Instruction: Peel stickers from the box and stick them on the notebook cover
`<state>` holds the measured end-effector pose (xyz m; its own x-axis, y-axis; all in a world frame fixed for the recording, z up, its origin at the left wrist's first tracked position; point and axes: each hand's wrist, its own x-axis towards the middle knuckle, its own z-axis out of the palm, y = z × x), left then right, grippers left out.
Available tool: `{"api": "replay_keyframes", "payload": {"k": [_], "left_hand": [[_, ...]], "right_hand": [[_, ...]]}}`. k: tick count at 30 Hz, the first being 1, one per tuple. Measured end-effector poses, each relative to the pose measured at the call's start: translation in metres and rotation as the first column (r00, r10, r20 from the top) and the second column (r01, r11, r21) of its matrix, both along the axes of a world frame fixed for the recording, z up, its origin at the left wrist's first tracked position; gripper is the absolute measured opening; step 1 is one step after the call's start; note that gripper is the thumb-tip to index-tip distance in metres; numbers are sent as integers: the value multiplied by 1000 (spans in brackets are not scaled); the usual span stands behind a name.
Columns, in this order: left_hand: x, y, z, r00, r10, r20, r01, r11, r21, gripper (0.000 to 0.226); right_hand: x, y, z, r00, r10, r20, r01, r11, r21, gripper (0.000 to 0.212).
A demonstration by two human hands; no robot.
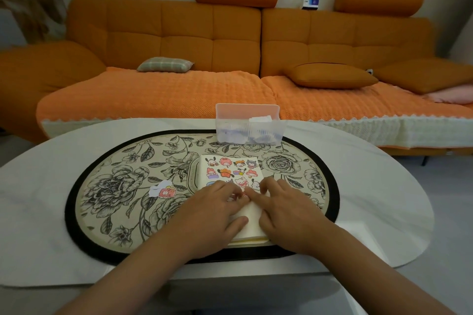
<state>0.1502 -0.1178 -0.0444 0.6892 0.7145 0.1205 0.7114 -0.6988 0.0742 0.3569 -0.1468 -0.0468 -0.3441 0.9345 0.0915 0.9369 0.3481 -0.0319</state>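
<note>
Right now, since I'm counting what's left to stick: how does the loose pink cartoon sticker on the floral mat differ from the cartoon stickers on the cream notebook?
The loose pink cartoon sticker lies on the round floral mat; the cartoon stickers sit in rows on the cream notebook cover. The loose sticker touches a white paper scrap; the cover stickers show none. Both are small colourful cartoons.

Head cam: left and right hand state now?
Left hand: open, pressing flat on the notebook cover.
Right hand: open, pressing on the same cover.
</note>
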Motion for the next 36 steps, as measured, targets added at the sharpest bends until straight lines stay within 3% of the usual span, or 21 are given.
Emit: {"api": "replay_keyframes", "payload": {"k": [4,8,16,20,26,29,32,36], "left_hand": [[3,-1,-1,999,43,-5,-43,999,20,79],[6,-2,1,996,76,-51,-75,997,14,79],[3,1,1,997,50,-67,-50,999,-3,68],[-1,1,2,999,50,21,-49,998,-51,52],[-3,5,1,973,94,213,-76,993,-90,49],[-12,9,2,940,104,324,-45,982,-185,48],[-29,15,6,901,123,416,-48,981,-185,45],[-69,32,15,843,250,475,-197,967,-160,37]], "right_hand": [[3,-7,3,1000,11,-15,-11,1000,7,55],[5,-11,4,1000,6,-14,-6,1000,-1,72],[10,-7,2,997,-4,-79,4,1000,-3,52],[9,-1,6,995,-18,-103,14,999,-33,49],[5,7,18,997,-39,-60,35,997,-66,46],[-3,14,25,997,-55,-53,55,998,-9,43],[-18,24,34,997,-63,-52,66,996,62,42],[-49,40,43,980,-46,-192,59,996,62,34]]}}
